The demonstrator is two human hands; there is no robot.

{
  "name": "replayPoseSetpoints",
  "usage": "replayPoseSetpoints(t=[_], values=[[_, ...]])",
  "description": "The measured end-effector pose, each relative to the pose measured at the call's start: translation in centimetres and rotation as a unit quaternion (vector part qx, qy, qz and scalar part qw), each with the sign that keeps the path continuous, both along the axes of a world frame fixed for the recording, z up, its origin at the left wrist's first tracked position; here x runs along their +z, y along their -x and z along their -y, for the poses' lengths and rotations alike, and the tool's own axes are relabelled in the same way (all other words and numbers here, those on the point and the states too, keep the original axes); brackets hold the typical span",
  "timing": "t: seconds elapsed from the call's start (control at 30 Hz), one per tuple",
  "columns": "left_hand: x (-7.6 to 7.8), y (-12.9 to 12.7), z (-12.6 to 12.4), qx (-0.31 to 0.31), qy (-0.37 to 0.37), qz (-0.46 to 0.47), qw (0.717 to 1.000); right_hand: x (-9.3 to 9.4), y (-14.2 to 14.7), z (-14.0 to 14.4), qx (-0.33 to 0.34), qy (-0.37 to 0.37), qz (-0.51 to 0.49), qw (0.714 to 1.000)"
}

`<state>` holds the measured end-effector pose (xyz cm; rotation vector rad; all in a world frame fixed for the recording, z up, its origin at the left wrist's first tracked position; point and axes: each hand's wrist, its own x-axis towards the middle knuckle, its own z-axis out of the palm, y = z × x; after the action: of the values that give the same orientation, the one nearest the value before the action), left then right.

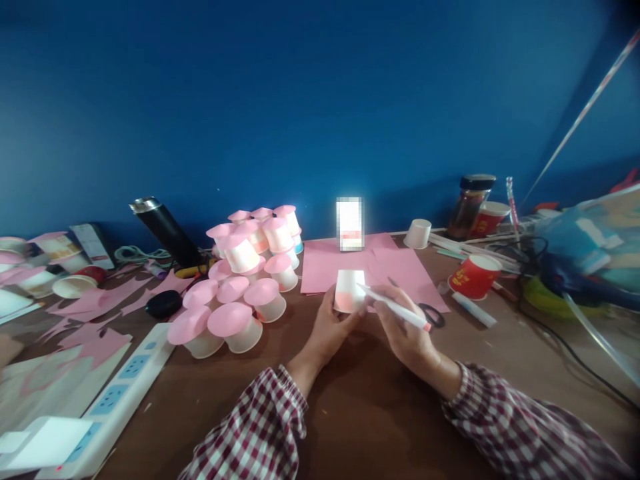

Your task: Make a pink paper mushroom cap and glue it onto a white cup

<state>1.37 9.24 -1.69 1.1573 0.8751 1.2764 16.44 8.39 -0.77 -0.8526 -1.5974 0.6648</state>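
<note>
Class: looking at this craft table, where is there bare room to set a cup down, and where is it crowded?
Bare table lies between the sleeves, below the left hand and right hand. Crowded: pink-capped cups left, cables right.

The scene is lit softly and evenly, with a dim, slightly hazy look throughout. The blue wall [300, 100] is darkened toward the upper corners, where vignetting is seen. A small glowing screen [349, 223] at the desk's far edge is overexposed and pixelated. Faint, diffuse shadows are cast beneath the pink-topped cups [240, 280] on the brown desk [370, 413]. Strong wide-angle distortion is shown: the far edge of the desk is bowed. Clutter at the right edge [585, 253] is smeared by blur, and nothing is rendered fully sharp.
</note>
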Motion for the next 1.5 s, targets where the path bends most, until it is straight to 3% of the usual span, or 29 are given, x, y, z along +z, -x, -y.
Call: replayPoseSetpoints(t=[0.4,1.5], values=[[0.04,-0.19,-0.02,0.029,-0.016,-0.084,0.996,0.78,-0.49,-0.19,-0.124,-0.085,0.12,0.981],[-0.25,-0.49,0.11,0.022,-0.026,-0.084,0.996,0.42,-0.59,-0.43,-0.12,-0.054,0.113,0.985]])
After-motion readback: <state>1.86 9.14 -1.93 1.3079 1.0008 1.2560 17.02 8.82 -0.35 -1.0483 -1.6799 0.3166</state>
